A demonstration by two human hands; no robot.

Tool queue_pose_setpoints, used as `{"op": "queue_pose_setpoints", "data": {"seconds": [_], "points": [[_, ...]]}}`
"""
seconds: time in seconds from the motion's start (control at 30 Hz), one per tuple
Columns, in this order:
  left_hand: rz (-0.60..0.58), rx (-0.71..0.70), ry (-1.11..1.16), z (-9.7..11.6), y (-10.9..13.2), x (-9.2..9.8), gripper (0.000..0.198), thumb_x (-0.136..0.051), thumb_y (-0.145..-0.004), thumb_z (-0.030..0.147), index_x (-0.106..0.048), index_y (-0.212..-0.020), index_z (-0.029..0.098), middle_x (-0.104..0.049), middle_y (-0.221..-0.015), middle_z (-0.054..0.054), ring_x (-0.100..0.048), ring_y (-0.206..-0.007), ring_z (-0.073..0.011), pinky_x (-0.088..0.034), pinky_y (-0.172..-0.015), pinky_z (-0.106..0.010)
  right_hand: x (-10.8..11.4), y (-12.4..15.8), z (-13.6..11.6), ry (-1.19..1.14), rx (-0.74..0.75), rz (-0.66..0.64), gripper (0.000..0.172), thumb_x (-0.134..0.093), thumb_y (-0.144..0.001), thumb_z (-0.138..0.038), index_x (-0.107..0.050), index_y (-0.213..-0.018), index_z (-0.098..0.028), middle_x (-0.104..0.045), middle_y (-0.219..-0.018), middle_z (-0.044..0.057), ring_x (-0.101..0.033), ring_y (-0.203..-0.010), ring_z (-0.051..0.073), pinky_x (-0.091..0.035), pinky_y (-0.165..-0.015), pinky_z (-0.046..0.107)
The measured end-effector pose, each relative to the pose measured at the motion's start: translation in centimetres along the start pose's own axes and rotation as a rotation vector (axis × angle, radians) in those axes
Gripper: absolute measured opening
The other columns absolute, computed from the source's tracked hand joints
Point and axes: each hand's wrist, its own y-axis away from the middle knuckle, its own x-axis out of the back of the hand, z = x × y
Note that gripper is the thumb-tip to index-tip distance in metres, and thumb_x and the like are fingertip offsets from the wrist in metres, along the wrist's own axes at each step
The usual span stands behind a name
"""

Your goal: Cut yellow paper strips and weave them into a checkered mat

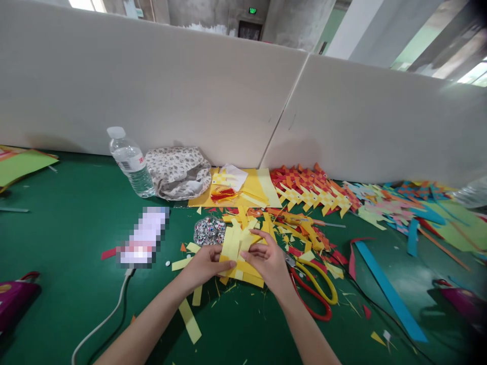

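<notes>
My left hand (208, 264) pinches the left side of a woven piece of pale and deeper yellow paper strips (233, 244). On the piece's right side, my right hand (268, 259) holds the strips between thumb and fingers. The strips overlap and their loose ends point upward. Red-and-yellow-handled scissors (332, 293) lie just right of my right hand, with their blades partly hidden. A clear pack of googly eyes (208, 231) sits behind my left hand. Loose yellow paper strips (189, 320) are scattered around and under my hands.
A yellow glue gun (314, 237) lies among scraps behind the scissors. Woven paper fish (304, 190) are piled along the partition (213, 101). On the left are a water bottle (133, 170), a patterned cloth bag (177, 172) and a cabled phone (142, 235). A blue strip (391, 289) lies right.
</notes>
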Motion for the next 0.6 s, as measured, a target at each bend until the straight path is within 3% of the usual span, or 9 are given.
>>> {"op": "queue_pose_setpoints", "data": {"seconds": [0.2,0.4,0.53,0.6], "points": [[-0.03,-0.088,0.003,-0.44,-0.14,0.12,0.031,-0.069,-0.064,0.033,-0.067,-0.09,0.016,-0.069,-0.081,-0.004,-0.061,-0.074,-0.0185,-0.045,-0.065,-0.027,-0.49,0.18,-0.01,-0.032,0.014,0.005,0.049,-0.069,-0.063,-0.026,-0.047,-0.106,-0.02,-0.068,-0.072,0.002,-0.065,-0.068,0.019,-0.051,-0.066,0.03],[-0.013,-0.081,0.009,-0.56,-0.14,0.08,0.03,-0.069,-0.064,0.031,-0.067,-0.09,0.016,-0.069,-0.082,-0.005,-0.06,-0.07,-0.0179,-0.044,-0.063,-0.026,-0.69,0.17,0.41,-0.019,0.016,0.021,0.048,-0.069,-0.064,-0.025,-0.047,-0.106,-0.02,-0.066,-0.073,0.002,-0.064,-0.068,0.018,-0.051,-0.066,0.03],[-0.005,-0.075,-0.005,-0.6,-0.18,-0.08,0.031,-0.068,-0.064,0.033,-0.067,-0.088,0.013,-0.068,-0.078,-0.005,-0.06,-0.069,-0.0181,-0.044,-0.062,-0.026,-0.69,0.3,0.42,0.021,0.073,0.0,0.059,-0.07,-0.063,-0.025,-0.04,-0.114,-0.022,-0.063,-0.09,0.006,-0.062,-0.08,0.019,-0.051,-0.07,0.031],[-0.007,-0.058,-0.006,-0.67,-0.23,-0.15,0.032,-0.068,-0.063,0.034,-0.067,-0.088,0.013,-0.068,-0.076,-0.005,-0.059,-0.067,-0.0182,-0.044,-0.061,-0.026,-0.63,0.47,0.34,0.097,0.182,0.067,0.063,-0.069,-0.064,-0.024,-0.038,-0.117,-0.023,-0.058,-0.101,0.008,-0.059,-0.085,0.02,-0.051,-0.069,0.032]]}}
